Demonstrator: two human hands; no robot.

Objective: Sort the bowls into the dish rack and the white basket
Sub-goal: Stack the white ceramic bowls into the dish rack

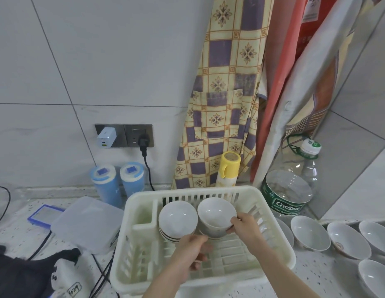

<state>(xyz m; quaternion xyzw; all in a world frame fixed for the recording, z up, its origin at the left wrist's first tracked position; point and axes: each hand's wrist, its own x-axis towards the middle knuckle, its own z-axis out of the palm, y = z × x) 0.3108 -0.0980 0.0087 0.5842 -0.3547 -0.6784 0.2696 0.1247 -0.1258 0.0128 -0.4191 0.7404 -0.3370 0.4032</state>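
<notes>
Landmark: cream dish rack [279, 250], standing on the speckled counter [312, 274].
Held bowl: white ceramic bowl [216, 214], tilted on edge inside the rack, just right of the stacked bowls [177, 220] leaning there.
Right hand: right hand [244, 225] grips the bowl's right rim, thumb inside, fingers curled round the outer wall.
Left hand: left hand [192, 252] is low in the rack by the bowl's foot; fingers curled, but whether they clasp the bowl I cannot tell.
Waiting bowls: loose bowls [310, 232] sit on the counter right of the rack.
Handling: likely rigid, glazed and slippery, chips easily; best held by rim and foot, set down gently.
</notes>
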